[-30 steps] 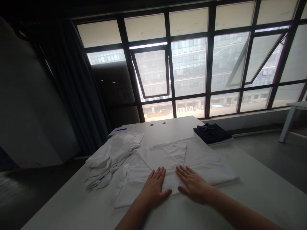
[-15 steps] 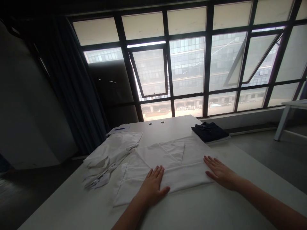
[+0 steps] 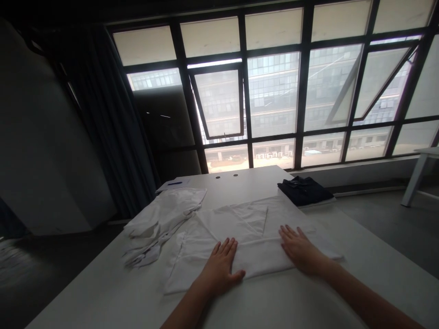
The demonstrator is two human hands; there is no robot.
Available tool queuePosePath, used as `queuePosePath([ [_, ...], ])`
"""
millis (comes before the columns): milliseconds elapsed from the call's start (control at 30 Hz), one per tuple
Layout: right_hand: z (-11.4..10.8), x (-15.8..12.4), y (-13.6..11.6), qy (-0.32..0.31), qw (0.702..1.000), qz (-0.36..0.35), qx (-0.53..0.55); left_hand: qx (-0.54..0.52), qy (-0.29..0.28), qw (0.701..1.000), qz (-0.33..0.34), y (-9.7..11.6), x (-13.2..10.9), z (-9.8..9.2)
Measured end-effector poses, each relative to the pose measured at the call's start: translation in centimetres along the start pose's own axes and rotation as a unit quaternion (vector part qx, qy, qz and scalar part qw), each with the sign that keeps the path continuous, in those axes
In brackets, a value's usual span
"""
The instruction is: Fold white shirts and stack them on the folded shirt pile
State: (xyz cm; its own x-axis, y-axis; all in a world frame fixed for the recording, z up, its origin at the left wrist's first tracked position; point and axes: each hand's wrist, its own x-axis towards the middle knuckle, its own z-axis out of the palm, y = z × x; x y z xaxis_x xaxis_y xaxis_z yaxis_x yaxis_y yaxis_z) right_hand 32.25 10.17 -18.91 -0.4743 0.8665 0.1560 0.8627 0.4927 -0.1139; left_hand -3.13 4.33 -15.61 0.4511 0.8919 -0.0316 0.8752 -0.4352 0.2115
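A white shirt (image 3: 250, 221) lies partly folded on the white table, with a long strip turned over along its near side. My left hand (image 3: 221, 265) rests flat on the strip's left part, fingers out and thumb pointing right. Palm down on the strip's right part is my right hand (image 3: 300, 246), its fingers stretched toward the left. Some of the shirt's fabric spreads out beyond my right hand. Neither hand grasps the cloth.
Left of the shirt lies a crumpled white garment (image 3: 164, 219). A blue pen (image 3: 175, 183) on paper sits at the table's far left corner. A folded dark garment (image 3: 305, 189) is by the right edge. Windows stand behind the table (image 3: 254, 183).
My right hand has slid left along the folded strip, nearer my left hand, uncovering cloth at the right. My left hand stays in its place on the shirt. The view has shifted slightly.
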Motion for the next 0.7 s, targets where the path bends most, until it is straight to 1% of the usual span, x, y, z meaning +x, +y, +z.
queuePosePath([
  [67,-0.2,1.0,-4.8,-0.007,0.995,-0.083,0.047,0.0,0.002,1.0,0.001,0.0,0.0,0.0],
  [133,-0.2,2.0,-9.2,-0.024,0.985,-0.147,0.085,0.001,0.002,1.0,0.002,0.1,-0.1,0.0],
  [167,-0.2,2.5,-11.0,-0.031,0.98,-0.168,0.1,0.002,0.003,1.0,0.002,0.1,-0.1,0.0],
  [233,-0.1,3.3,-13.4,-0.049,0.972,-0.197,0.119,0.004,0.003,1.0,-0.003,0.0,0.0,0.1],
  [300,0.0,3.9,-14.1,-0.062,0.966,-0.214,0.129,0.004,0.004,1.0,-0.01,-0.2,0.0,0.3],
  [333,0.0,4.1,-13.9,-0.064,0.964,-0.221,0.134,0.003,0.006,1.0,-0.01,-0.3,0.1,0.4],
  [400,0.0,4.1,-12.7,-0.059,0.962,-0.228,0.139,0.001,0.009,1.0,-0.004,-0.7,0.1,0.5],
  [500,-0.1,3.6,-9.6,-0.049,0.966,-0.216,0.131,0.0,0.011,1.0,0.008,-1.3,0.1,0.4],
  [567,-0.1,3.2,-6.7,-0.052,0.974,-0.185,0.12,0.004,0.01,1.0,-0.003,-1.9,0.2,0.2],
  [700,0.4,2.3,0.4,-0.056,0.989,-0.1,0.091,0.024,0.02,0.997,-0.068,-3.8,0.4,-0.2],
])
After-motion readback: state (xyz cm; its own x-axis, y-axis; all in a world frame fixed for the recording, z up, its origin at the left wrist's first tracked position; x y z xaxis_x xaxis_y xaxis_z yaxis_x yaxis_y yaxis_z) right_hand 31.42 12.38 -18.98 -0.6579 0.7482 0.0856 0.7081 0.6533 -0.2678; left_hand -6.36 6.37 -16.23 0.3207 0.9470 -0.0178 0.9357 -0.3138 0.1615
